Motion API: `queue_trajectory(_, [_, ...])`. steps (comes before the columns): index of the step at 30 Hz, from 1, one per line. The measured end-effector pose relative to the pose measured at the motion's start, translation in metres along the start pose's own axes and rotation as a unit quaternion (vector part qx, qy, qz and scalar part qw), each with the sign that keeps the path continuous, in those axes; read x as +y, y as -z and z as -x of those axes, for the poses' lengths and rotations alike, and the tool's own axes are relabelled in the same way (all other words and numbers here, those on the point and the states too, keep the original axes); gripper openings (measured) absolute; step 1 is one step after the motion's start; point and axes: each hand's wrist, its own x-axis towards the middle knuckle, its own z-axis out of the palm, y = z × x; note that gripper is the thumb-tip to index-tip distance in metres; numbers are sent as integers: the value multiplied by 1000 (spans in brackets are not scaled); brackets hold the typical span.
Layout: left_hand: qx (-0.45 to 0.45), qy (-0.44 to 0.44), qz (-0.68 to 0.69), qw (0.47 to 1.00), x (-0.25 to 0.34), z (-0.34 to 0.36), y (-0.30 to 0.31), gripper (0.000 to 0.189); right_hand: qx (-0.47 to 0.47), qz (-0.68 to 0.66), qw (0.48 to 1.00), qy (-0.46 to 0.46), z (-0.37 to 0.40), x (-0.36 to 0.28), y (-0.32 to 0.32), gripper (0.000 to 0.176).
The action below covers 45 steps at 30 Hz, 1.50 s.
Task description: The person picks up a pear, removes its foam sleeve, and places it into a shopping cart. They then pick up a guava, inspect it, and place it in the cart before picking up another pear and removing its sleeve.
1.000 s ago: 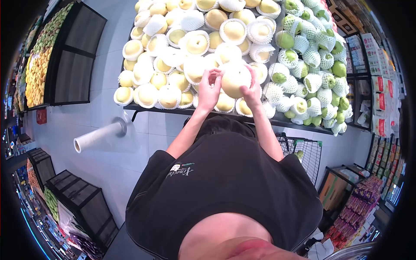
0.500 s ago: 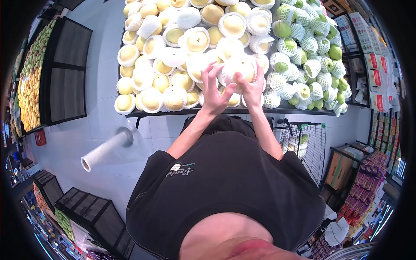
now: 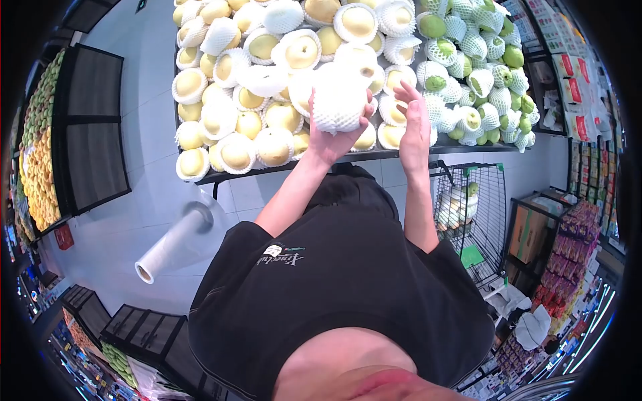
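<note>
My left hand [image 3: 326, 142] is wrapped around a pear [image 3: 340, 107] in a white foam net, held up above the front of the fruit display. The net covers most of the fruit, and bright light washes out its upper side. To the right of it, my right hand [image 3: 416, 134] holds nothing, its fingers stretched upward with the thumb side facing the pear. Beneath and behind both hands lie rows of yellow pears [image 3: 274, 150], many in foam nets.
Green fruit in foam nets [image 3: 480, 83] fills the display's right side. A shopping cart [image 3: 471, 220] with fruit stands below its edge. At lower left is a plastic bag roll [image 3: 174, 244]. A packed snack rack [image 3: 568, 254] stands right, a fruit stand [image 3: 87, 127] left.
Both hands were at the pear; now my left hand alone holds it, raised toward me with the net around it. My right hand has moved away to the right and opened.
</note>
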Motion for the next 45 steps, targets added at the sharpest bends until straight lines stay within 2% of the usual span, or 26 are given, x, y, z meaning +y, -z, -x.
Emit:
queue_trajectory(2, [-3,34,90,995,-2,3,4,70,-16,0,1000,7,7,4,-3,44])
queue_trajectory(5, [-40,64,112,991,-2,7,11,69,-50,-20,998,17,20,8,-9,43])
queue_trajectory(8, [-3,1,-69,998,-2,6,9,71,-26,-105,994,2,27,22,-17,47])
queue_trajectory(9, [27,-60,-205,977,-6,4,6,71,-23,-130,991,-30,28,21,-18,53])
queue_trajectory(11, [79,-176,-459,867,-13,-1,-3,73,8,-219,969,-111,32,35,-20,57])
queue_trajectory(12, [67,-203,-559,801,-14,-4,0,74,24,-264,953,-148,33,49,-20,59])
queue_trajectory(14, [36,-248,-730,636,-20,-6,11,78,8,-305,929,-210,36,73,-13,65])
queue_trajectory(15, [-45,-314,-839,443,-24,-13,12,86,9,-347,903,-252,44,67,1,66])
queue_trajectory(16, [-64,-333,-844,416,-33,-12,15,86,-1,-390,874,-291,49,61,10,67])
queue_trajectory(19, [-127,-397,-842,342,-65,-15,21,80,-26,-545,811,-211,60,48,31,77])
queue_trajectory(20, [-156,-387,-852,317,-75,-14,22,78,-38,-603,777,-174,64,46,37,79])
queue_trajectory(21, [-185,-376,-860,291,-86,-13,19,77,11,-608,773,-179,65,52,43,83])
queue_trajectory(22, [-214,-366,-867,263,-96,-12,15,75,8,-624,763,-167,67,58,53,85])
queue_trajectory(23, [-240,-325,-862,308,-106,-12,12,74,3,-639,753,-154,67,63,65,87])
queue_trajectory(26, [-265,-207,-879,338,-141,-8,-10,74,24,-673,721,-164,73,87,99,94])
queue_trajectory(27, [-280,-213,-873,337,-150,-7,-8,79,32,-693,700,-168,75,93,109,94])
queue_trajectory(28, [-261,-239,-859,370,-161,-9,-5,76,38,-713,678,-172,79,99,121,94])
queue_trajectory(29, [-240,-264,-844,401,-173,-11,-1,72,-19,-734,666,-134,84,103,136,91])
queue_trajectory(30, [-217,-286,-828,432,-185,-11,3,69,-44,-770,626,-113,88,102,148,91])
queue_trajectory(32, [-162,-273,-857,405,-205,-10,9,65,-98,-835,536,-72,94,108,173,91])
queue_trajectory(34, [-149,-249,-879,378,-228,-11,22,61,-105,-851,507,-85,103,126,199,91])
queue_trajectory(36, [-179,-243,-893,333,-256,-14,31,60,-108,-861,489,-93,113,135,224,91])
queue_trajectory(40, [-223,-208,-923,234,-316,-19,36,55,-80,-804,585,-66,125,127,269,95])
queue_trajectory(41, [-218,-177,-940,194,-326,-22,35,57,-49,-753,651,-81,127,121,280,95])
queue_trajectory(44, [-118,-172,-938,276,-338,-39,46,60,-45,-656,750,-72,125,111,297,93])
queue_trajectory(45, [-90,-176,-953,230,-337,-41,45,66,-40,-653,751,-89,121,110,296,96])
